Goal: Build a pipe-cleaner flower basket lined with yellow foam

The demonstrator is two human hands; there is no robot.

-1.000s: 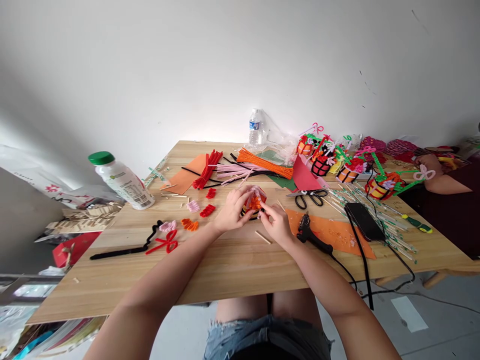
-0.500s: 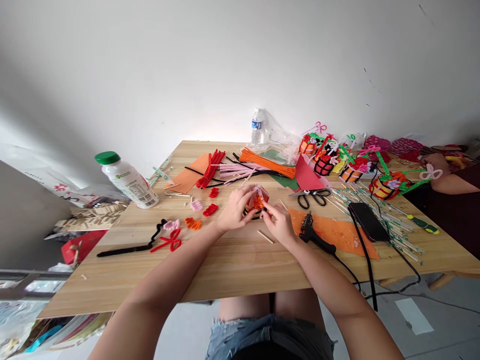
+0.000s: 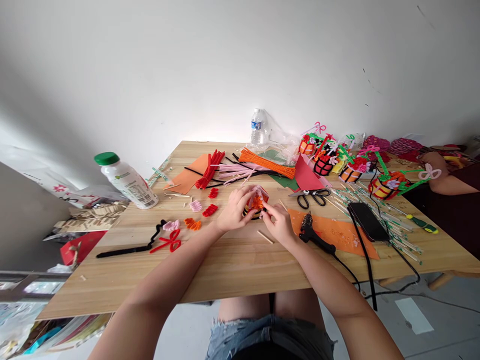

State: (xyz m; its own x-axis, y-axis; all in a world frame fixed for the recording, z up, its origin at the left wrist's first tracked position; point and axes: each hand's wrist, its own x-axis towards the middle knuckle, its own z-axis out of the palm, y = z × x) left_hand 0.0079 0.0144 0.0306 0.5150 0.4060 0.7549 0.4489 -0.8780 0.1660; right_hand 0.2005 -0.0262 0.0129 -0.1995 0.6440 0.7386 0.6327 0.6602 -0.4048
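A small pipe-cleaner basket [image 3: 256,202] with an orange and pink flower on top rests at the middle of the wooden table [image 3: 232,265]. My left hand [image 3: 235,209] curls round its left side. My right hand [image 3: 277,222] pinches at its right edge with closed fingers. A short wooden stick [image 3: 264,237] lies just in front of my hands. Small folded pipe-cleaner pieces in red [image 3: 210,210], orange [image 3: 192,223] and pink [image 3: 195,205] lie to the left.
A black glue gun [image 3: 314,237] lies on orange paper right of my hands, scissors [image 3: 314,197] and a phone [image 3: 367,221] beyond. Pipe-cleaner bundles [image 3: 264,163], finished baskets [image 3: 386,185], a water bottle [image 3: 257,127] and a green-capped bottle [image 3: 126,182] stand around. Another person's hand [image 3: 431,165] rests far right.
Both hands stay on the basket with only slight finger shifts. The view has drifted a little since a second ago.
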